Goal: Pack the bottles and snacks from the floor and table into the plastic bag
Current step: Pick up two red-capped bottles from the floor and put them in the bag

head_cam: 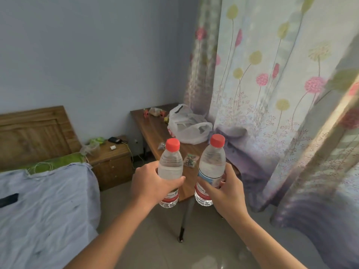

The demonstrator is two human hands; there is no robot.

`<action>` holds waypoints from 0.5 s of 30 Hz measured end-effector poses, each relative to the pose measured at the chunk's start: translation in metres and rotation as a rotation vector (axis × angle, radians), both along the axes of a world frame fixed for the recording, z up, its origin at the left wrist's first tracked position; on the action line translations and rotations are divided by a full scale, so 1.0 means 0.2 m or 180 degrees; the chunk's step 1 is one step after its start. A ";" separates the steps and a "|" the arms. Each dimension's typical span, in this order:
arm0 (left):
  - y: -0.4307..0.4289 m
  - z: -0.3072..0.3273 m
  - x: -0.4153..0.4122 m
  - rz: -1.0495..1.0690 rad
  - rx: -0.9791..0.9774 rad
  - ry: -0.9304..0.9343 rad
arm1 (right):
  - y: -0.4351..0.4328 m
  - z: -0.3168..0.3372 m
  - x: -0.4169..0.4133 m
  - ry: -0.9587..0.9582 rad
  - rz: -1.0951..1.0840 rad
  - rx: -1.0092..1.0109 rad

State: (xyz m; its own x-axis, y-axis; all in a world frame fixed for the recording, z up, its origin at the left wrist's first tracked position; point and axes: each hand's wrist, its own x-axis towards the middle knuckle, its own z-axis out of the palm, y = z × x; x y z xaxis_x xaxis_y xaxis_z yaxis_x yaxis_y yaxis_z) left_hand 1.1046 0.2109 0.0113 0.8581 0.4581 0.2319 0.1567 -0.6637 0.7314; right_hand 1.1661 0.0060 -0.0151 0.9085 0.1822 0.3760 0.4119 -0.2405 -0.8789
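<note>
My left hand [150, 183] grips a clear water bottle [170, 164] with a red cap, held upright in the air. My right hand [226, 188] grips a second red-capped water bottle [212, 162], tilted slightly right. Both bottles hover in front of the near end of the wooden table [153, 131]. A white plastic bag [188, 126] lies crumpled on the table beyond the bottles. Small snack packets lie on the table: one [191, 160] between the bottles, one [161, 146] behind the left cap, and several [155, 112] at the far end.
A bed with a blue sheet [44, 206] and wooden headboard fills the left. A wooden nightstand [111, 162] with small items stands between bed and table. Floral curtains [272, 94] hang along the right, reaching the tiled floor [165, 239].
</note>
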 end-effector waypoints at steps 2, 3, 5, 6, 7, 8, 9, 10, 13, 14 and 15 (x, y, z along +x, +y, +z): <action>0.10 0.02 0.06 0.0020 -0.0038 -0.0030 | 0.11 0.02 0.08 -0.0018 0.0012 0.0012; 0.14 0.02 0.10 0.0046 -0.0048 -0.0048 | 0.16 0.03 0.12 -0.0033 0.0012 0.0013; 0.23 0.02 0.18 0.0082 -0.0053 -0.0072 | 0.26 0.02 0.22 -0.0019 0.0021 -0.0012; 0.28 0.01 0.22 0.0087 -0.0044 -0.0076 | 0.31 0.01 0.27 -0.0003 0.0040 -0.0024; 0.33 0.00 0.27 0.0096 -0.0040 -0.0070 | 0.37 -0.01 0.32 0.0002 0.0063 -0.0038; 0.38 -0.01 0.32 0.0106 -0.0044 -0.0056 | 0.42 -0.03 0.38 0.0010 0.0082 -0.0055; 0.43 -0.02 0.38 0.0120 -0.0052 -0.0044 | 0.47 -0.05 0.44 0.0028 0.0101 -0.0076; 0.48 -0.04 0.45 0.0135 -0.0051 -0.0037 | 0.53 -0.08 0.51 0.0053 0.0132 -0.0080; 0.64 -0.06 0.64 0.0164 -0.0077 0.0004 | 0.69 -0.12 0.71 0.0147 0.0162 -0.0009; 0.69 -0.06 0.72 0.0163 -0.0079 -0.0001 | 0.75 -0.13 0.79 0.0129 0.0155 0.0017; 0.74 -0.06 0.79 0.0149 -0.0072 0.0006 | 0.80 -0.12 0.86 0.0129 0.0170 0.0053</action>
